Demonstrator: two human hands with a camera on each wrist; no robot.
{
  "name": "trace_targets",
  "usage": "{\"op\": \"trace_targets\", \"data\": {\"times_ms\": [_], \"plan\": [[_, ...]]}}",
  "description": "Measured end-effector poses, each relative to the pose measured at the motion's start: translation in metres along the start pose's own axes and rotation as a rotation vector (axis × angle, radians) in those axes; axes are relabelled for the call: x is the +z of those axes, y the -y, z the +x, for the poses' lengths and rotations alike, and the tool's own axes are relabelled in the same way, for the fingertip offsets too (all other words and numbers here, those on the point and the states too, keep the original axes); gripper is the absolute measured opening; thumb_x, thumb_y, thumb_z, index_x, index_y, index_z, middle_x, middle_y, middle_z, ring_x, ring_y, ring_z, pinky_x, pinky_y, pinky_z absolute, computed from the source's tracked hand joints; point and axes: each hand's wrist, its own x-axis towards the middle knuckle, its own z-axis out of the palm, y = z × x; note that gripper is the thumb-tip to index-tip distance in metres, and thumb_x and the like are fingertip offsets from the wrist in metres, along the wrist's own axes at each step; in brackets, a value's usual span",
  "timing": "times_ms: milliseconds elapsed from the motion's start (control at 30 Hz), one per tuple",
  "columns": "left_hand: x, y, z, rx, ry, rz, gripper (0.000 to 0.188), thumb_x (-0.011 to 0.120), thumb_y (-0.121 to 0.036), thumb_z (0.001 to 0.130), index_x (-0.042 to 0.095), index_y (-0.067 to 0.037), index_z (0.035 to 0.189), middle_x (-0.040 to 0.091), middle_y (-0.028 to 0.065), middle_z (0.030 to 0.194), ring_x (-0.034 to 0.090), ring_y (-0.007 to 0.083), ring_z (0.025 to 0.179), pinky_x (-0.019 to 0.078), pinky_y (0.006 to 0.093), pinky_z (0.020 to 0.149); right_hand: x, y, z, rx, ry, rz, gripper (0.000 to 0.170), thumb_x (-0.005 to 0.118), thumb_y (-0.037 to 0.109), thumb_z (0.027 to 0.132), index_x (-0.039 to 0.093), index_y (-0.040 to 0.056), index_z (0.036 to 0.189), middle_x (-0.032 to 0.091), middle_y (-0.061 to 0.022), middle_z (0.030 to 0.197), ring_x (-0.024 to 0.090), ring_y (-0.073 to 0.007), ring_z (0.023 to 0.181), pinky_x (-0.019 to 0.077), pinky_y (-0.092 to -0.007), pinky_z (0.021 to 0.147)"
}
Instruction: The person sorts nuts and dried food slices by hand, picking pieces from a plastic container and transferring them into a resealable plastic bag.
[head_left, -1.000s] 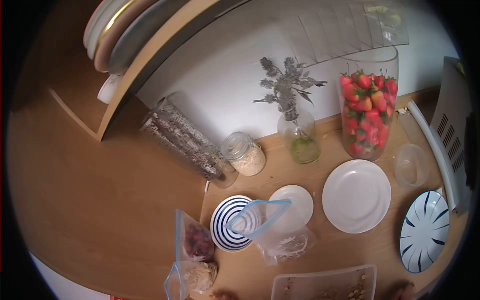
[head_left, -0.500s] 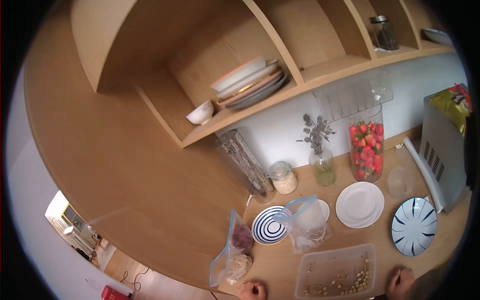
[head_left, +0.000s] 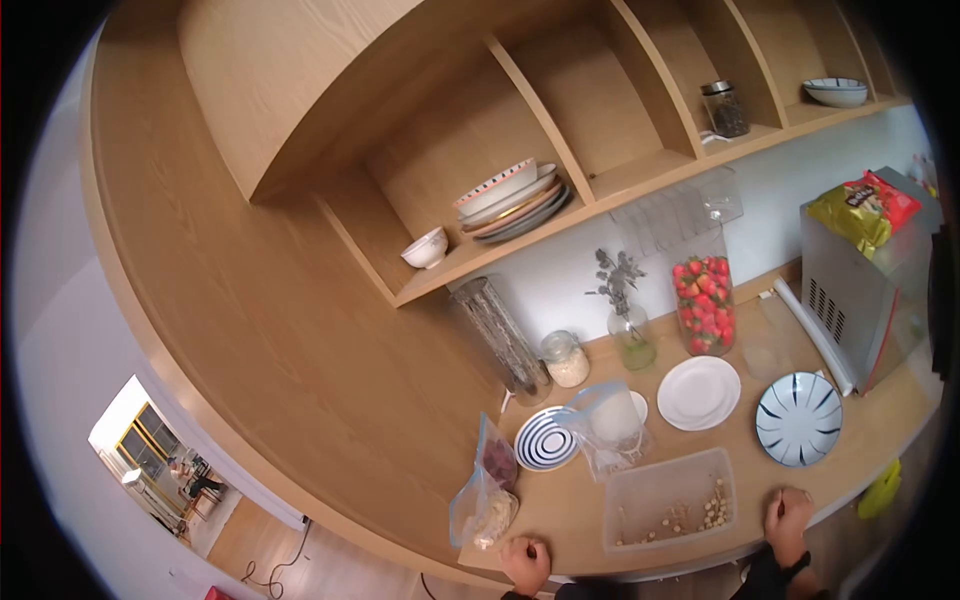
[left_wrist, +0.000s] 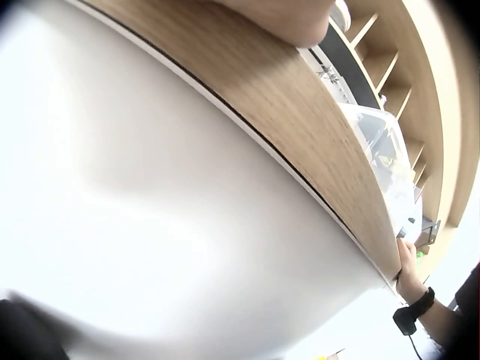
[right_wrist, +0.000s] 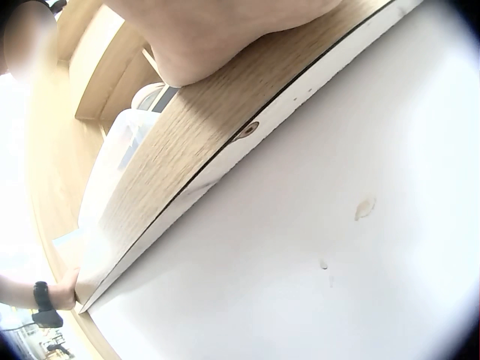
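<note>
My left hand (head_left: pixel 526 563) rests on the front edge of the wooden counter (head_left: pixel 570 555), fingers loosely curled around nothing. At the same edge, farther right, my right hand (head_left: pixel 788 518) lies in the same way and holds nothing. Between them sits a translucent plastic tub (head_left: pixel 668 500) with small pale round pieces in it. Beside my left hand are a zip bag of pale contents (head_left: pixel 494 518) and a zip bag of dark red contents (head_left: pixel 499 460). An open, clear zip bag (head_left: pixel 612 425) overlaps a blue-ringed plate (head_left: pixel 547 438). A blue-striped plate (head_left: pixel 798 420) lies beyond my right hand.
Behind stand a white plate (head_left: pixel 699 393), a tall vase of strawberries (head_left: pixel 704 308), a glass jar (head_left: pixel 565 360), a bottle with a dried stem (head_left: pixel 631 338) and a leaning patterned cylinder (head_left: pixel 503 340). A grey appliance (head_left: pixel 850 290) borders the right. Shelves with dishes (head_left: pixel 515 205) hang above.
The head view has swung up and back, so both hands and more shelving now show in full. The counter things keep their places, and the hands stay at the edge.
</note>
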Motion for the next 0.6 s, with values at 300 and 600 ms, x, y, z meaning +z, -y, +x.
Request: {"op": "trace_targets", "data": {"times_ms": [300,600], "plan": [[0.002,0.002,0.003,0.058,0.039,0.045,0.021,0.064,-0.013,0.089,0.062,-0.005,0.069,0.064,0.0176,0.075,0.059,0.0406,0.073,0.0449,0.053,0.07,-0.009,0.01,0.009,-0.055,0.014,0.031,0.029,0.06,0.014,0.092,0.05,0.004,0.067,0.052,-0.0192,0.064,0.053,-0.0433,0.063,0.0387,-0.0525,0.061],[0.009,0.012,-0.005,0.099,0.089,0.144,0.018,0.063,-0.023,0.089,0.067,-0.007,0.083,0.066,0.0141,0.094,0.058,0.0389,0.098,0.0413,0.0535,0.086,-0.015,0.009,0.006,-0.009,0.039,0.03,0.016,0.064,0.018,0.087,0.067,0.0083,0.074,0.066,-0.0152,0.071,0.064,-0.0415,0.069,0.0504,-0.0525,0.065]]}}
